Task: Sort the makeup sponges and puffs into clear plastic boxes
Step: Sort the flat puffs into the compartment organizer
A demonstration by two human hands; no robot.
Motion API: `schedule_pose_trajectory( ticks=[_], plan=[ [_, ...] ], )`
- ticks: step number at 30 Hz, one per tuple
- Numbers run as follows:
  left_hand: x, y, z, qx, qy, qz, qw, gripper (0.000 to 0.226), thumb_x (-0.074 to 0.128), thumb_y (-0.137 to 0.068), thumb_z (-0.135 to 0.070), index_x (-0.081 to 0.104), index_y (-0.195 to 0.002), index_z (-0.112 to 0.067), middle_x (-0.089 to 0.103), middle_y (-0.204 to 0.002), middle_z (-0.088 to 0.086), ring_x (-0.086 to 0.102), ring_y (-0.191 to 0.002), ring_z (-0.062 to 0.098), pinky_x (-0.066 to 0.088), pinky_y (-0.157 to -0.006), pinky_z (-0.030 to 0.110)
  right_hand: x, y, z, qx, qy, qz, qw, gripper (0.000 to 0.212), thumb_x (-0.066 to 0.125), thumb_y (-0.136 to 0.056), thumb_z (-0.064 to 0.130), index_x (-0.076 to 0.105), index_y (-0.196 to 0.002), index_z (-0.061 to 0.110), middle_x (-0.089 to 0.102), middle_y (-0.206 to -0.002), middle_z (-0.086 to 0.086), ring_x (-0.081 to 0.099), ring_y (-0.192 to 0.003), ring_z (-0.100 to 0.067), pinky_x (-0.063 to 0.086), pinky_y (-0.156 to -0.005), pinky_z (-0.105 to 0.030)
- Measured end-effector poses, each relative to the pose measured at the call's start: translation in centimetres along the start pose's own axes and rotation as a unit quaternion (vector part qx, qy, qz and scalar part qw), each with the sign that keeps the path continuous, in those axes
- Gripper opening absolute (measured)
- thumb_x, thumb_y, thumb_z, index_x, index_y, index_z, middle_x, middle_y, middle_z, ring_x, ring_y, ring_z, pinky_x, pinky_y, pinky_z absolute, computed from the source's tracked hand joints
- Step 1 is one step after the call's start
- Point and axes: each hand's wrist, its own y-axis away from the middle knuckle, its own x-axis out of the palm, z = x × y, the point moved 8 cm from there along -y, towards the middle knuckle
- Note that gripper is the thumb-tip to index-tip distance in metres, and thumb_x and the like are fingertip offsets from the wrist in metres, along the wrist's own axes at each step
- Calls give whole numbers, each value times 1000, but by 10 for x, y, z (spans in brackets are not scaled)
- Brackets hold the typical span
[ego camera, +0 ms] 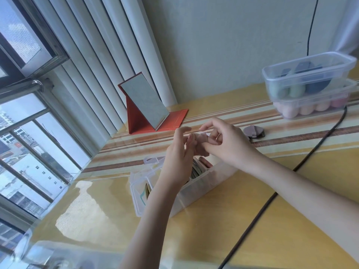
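Pinkish and soft-looking, a small makeup puff [200, 139] sits between both hands above the open clear box [186, 193]. The right hand [225, 140] pinches the puff from the right with thumb and curled fingers, its forefinger arched over the top. The left hand [180, 152] comes up from below, fingers mostly straight and upright, their tips touching the puff's left side; whether they actually grip it is hard to tell, as the view there is blurred.

Directly beneath the hands, the clear box lies on the bench [252, 220], partly hidden by the left forearm. Inside it stand flat puffs on edge, brownish and greenish ones showing between the wrist and the box wall.

Just beyond the right hand, a round mauve puff [253, 131] with a strap across it lies flat on the bench's striped band. Farther off to the right of the hands, two lidded clear boxes [308, 84] are stacked: the upper one holds pale green sponges and dark blue pieces, the lower one a row of pink and peach egg-shaped sponges.

Beyond the left hand, a folding mirror [147, 105] in a red stand leans back near the wall. A black cable [272, 195] runs across the bench under the right forearm. To the left of the hands is a window [29, 133] with vertical blinds.
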Motion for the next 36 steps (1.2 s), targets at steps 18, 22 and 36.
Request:
schedule_pose_trajectory(
  ticks=[18, 22, 36],
  plan=[
    [2, -2, 5, -16, -83, 3, 996, 24, 33, -98, -3, 42, -119, -11, 52, -79, -24, 55, -72, -13, 42, -60, 5, 2, 13, 32, -115, 318, -7, 941, 20, 62, -87, 20, 44, -80, 26, 45, -73, 1, 53, -70, -23, 19, -46, -21],
    [1, -2, 3, -19, -74, 1, 997, 23, 33, -98, -3, 41, -118, -13, 52, -79, -20, 55, -73, -9, 41, -59, 11, 1, 15, 33, -106, 337, -7, 936, 12, 65, -85, 18, 53, -83, 22, 45, -77, -1, 45, -63, -21, 17, -46, -21],
    [-10, -2, 1, 0, -62, -70, 996, 17, 37, -101, -12, 45, -116, -15, 57, -89, -15, 58, -79, 0, 45, -66, 14, 13, 11, 20, -71, 305, 67, 947, 39, 54, -94, 41, 76, -85, 11, 51, -103, 2, 37, -99, -17, 28, -75, -29]
  ],
)
